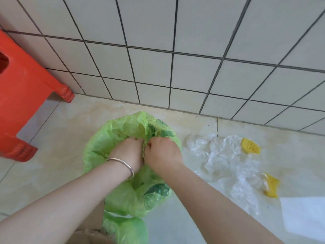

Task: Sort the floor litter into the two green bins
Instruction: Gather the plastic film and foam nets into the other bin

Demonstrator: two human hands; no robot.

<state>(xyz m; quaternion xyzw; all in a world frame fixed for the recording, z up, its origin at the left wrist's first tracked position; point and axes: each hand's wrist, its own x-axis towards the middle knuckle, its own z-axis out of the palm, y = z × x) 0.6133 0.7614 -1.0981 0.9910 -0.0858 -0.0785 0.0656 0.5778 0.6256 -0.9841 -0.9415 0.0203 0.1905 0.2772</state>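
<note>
Green bin (98,147), lined with a green bag, sits under both hands. Left hand (129,152) and right hand (162,153) have fingers curled into the liner at its far rim, gripping it, probably to seat or open the bag. Clear plastic litter (221,155) and yellow foam nets (250,146) lie right of the fingers, unsorted. Second bin (123,229) lies nearer the body. Liner print: dark green leaf logo, text unreadable.
</note>
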